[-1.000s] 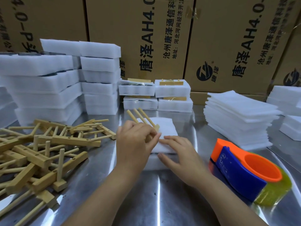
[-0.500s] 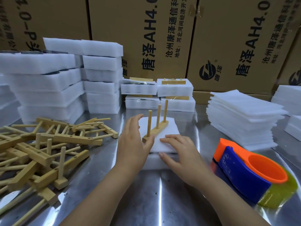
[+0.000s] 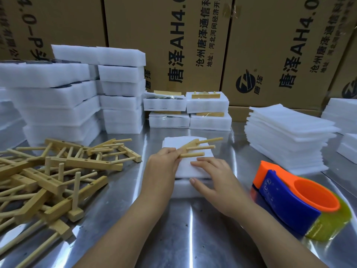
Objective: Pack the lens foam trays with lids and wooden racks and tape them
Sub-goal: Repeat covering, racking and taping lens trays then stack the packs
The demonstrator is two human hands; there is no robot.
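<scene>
Wooden rack (image 3: 193, 147) held over lid (image 3: 195, 168) — right hand (image 3: 214, 178) on its near edge.

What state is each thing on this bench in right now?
wooden rack: tipped sideways, pegs pointing right, gripped above the lid.
foam lid: lying on the foam tray.
left hand: grips the rack.
right hand: fingers flat on the lid.
tape dispenser: resting on table, untouched.
</scene>
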